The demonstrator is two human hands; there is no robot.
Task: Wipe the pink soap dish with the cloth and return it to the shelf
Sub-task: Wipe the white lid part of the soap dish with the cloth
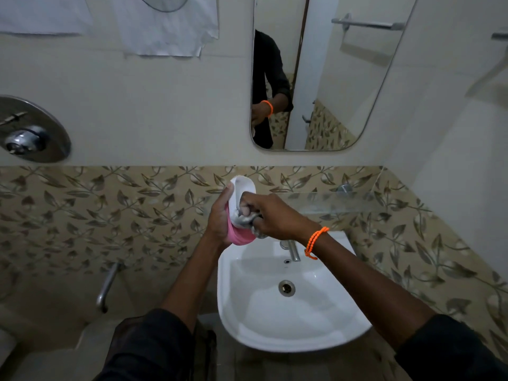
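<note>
Two hands up over the sink (288,334), both busy. My left hand (220,218) grips the soap dish (239,237) from its left side, fingers wrapped along the pink outer wall, thumb near the top edge. The dish is held tilted nearly on end, white inner face (243,185) turned toward me and to the right, pink base low, just above the back rim of the sink. It hangs in the air, well clear of the shelf (330,202).

My right hand (269,215) is closed in a fist around the cloth (243,218), a grey-white wad bunched tight in the fingers. The wad presses into the hollow of the dish, about mid-height. A bit of cloth hangs out below the fist, near the pink rim. An orange corded band (316,240) sits on my right wrist.

The shelf is a glass ledge on the leaf-patterned tile, to the right of the dish and behind my right forearm; I cannot tell whether anything rests on it. The tap (292,250) stands at the back of the sink, below my right wrist. The drain (286,287) shows in the middle of the bowl.

The mirror (324,78) above shows a dark sleeve and the orange band. A round chrome wall fitting (30,130) sits far left. A metal grab bar (107,287) is low on the left wall. Papers (165,26) are fixed to the wall overhead.
</note>
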